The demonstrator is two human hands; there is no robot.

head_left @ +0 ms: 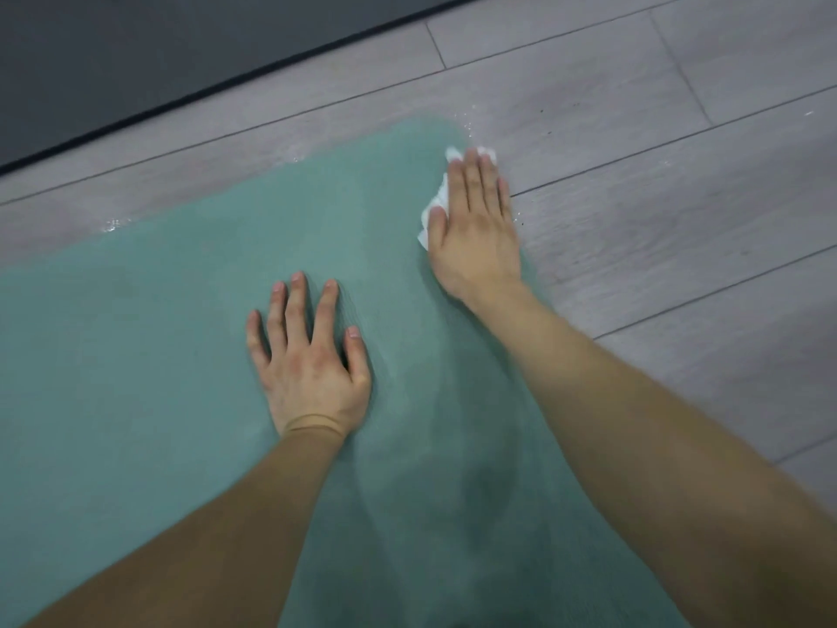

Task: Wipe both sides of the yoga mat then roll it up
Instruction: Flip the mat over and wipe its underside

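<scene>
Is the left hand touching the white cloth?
Apart. The head view shows the left hand flat on the mat, bare mat between it and the cloth, which lies under the right hand.

**Floor and far edge**

Pale grey wood-grain planks run right of and beyond the right hand. Some wet glints on the floor just past it. Farther off, a dark grey surface, black-edged. Light soft, even.

Soft, even, dim light; everything slightly blurred; wet glints on the floor just beyond the right hand
</scene>
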